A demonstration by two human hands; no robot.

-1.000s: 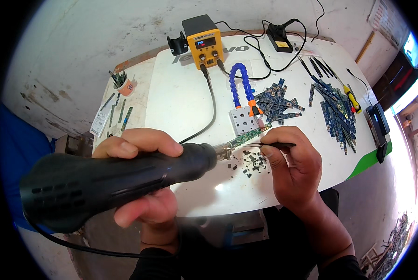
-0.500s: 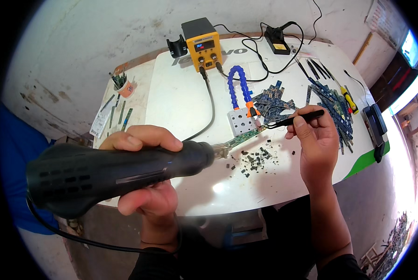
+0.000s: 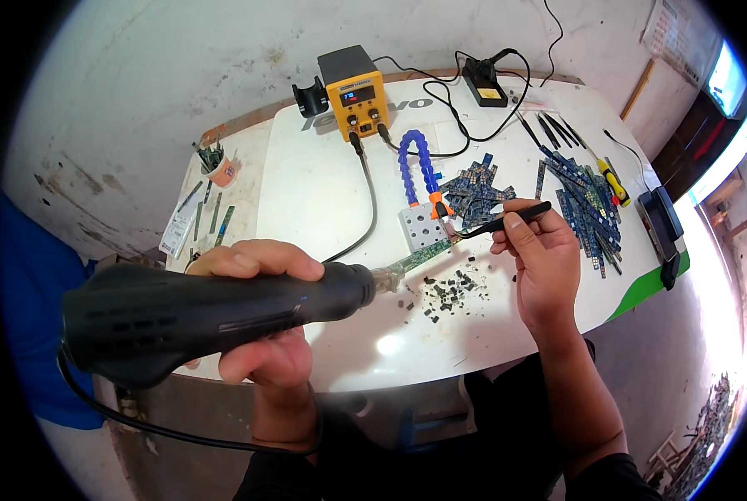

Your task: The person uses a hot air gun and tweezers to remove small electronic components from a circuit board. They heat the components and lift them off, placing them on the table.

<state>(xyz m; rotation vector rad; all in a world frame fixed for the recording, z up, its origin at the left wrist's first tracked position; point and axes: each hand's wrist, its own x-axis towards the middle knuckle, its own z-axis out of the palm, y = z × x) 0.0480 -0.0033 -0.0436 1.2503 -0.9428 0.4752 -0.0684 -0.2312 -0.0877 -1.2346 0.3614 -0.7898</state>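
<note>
My left hand (image 3: 269, 263) is wrapped round a black hot air gun (image 3: 198, 317), its metal nozzle (image 3: 386, 280) pointed at the near end of a narrow green circuit board (image 3: 419, 257). The board's far end sits by a metal block (image 3: 417, 227) with a blue segmented arm (image 3: 403, 163) and orange-tipped clip (image 3: 439, 206). Closed on black tweezers (image 3: 519, 219), my right hand (image 3: 540, 263) has their tips at or just above the board's far end; contact is unclear. Small black components (image 3: 449, 292) lie scattered below the board.
Piles of board strips (image 3: 586, 209) lie behind and right of my right hand, near tools (image 3: 611, 179) and a black device (image 3: 659, 221). A yellow station (image 3: 353, 100) and iron stand (image 3: 486, 83) are at the back; a cup (image 3: 222, 174) and loose strips (image 3: 215, 213) are left.
My right hand has moved the tweezers up from beside the nozzle to the board's far end. My left hand still holds the hot air gun in much the same place.
</note>
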